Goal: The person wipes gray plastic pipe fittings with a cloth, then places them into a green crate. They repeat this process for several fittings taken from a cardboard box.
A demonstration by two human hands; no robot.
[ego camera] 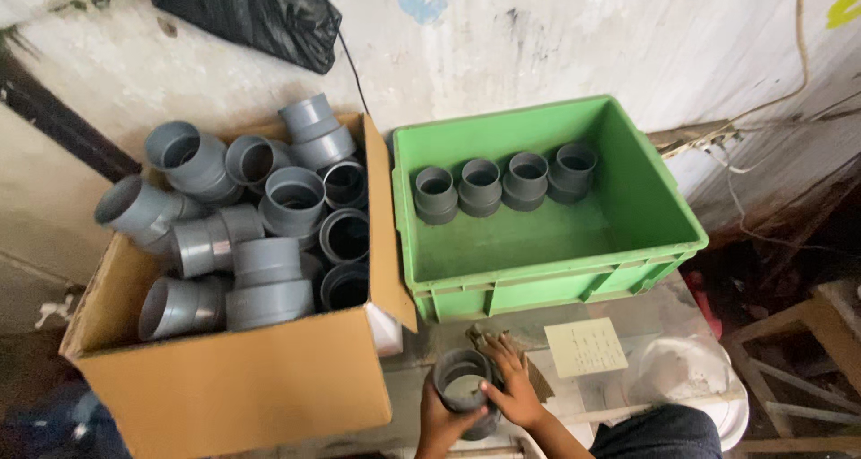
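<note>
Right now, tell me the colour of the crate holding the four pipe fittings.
Green: the crate is bright green plastic, seen clearly in the head view.

Small workshop or storeroom, rough and worn. Stained, peeling wall (574,38) with loose wires (762,109). Cardboard box (224,378) heaped with grey pipe fittings (260,280); green crate (547,271) holds four more in a row. Wooden stool (825,320) at right.

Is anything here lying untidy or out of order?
Yes. In the cardboard box the grey pipe fittings are piled at all angles, some above the rim. The four in the green crate stand in a neat row.
</note>
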